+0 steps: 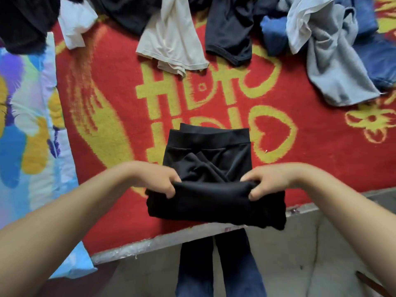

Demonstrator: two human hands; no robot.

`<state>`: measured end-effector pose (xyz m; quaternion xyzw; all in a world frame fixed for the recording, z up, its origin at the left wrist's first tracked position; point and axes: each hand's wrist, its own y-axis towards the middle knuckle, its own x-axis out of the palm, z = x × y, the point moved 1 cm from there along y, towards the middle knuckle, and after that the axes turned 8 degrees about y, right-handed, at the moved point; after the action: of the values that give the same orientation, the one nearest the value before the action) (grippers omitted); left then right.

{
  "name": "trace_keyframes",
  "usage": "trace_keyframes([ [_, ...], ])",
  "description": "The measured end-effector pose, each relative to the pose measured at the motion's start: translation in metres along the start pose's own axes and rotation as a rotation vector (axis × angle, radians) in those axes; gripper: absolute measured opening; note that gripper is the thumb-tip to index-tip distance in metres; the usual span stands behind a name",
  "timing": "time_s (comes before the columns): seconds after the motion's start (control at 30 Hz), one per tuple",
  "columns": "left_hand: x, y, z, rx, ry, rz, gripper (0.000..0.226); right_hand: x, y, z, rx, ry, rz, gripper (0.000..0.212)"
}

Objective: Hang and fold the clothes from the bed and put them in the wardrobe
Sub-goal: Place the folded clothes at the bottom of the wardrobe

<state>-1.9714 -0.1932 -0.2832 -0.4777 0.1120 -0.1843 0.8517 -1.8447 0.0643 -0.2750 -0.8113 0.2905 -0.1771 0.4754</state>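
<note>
Both hands — left hand [159, 181], right hand [266, 181] — pinch the black trousers' [206, 166] folded near edge, fingers closed; waistband [212, 135] lies straight ahead.

Both hands [162, 179] [265, 181] grip folded black trousers [214, 189] on red blanket [107, 82].

A pair of trousers [211, 168] lies on the blanket [111, 99] at the near edge of the bed [162, 241], its near end folded up between the left hand [159, 181] and the right hand [266, 182]. Behind it, along the far side, lies a row of loose clothes [225, 28]. A pillow [23, 129] lies to the left of the blanket.
</note>
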Motion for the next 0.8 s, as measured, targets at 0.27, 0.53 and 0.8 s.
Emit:
trace_keyframes([
  [0.27,-0.057,0.063,-0.043,-0.150,-0.801,1.074,0.018,-0.060,0.055,0.037,-0.075,0.573,1.109,0.044],
  [0.53,-0.014,0.094,-0.031,-0.277,-0.641,1.557,0.032,-0.012,0.078,0.049,-0.016,0.686,1.263,0.050],
  [0.8,-0.031,0.104,-0.042,-0.495,-0.395,1.383,0.045,-0.028,0.074,0.041,0.078,0.334,1.273,0.073],
])
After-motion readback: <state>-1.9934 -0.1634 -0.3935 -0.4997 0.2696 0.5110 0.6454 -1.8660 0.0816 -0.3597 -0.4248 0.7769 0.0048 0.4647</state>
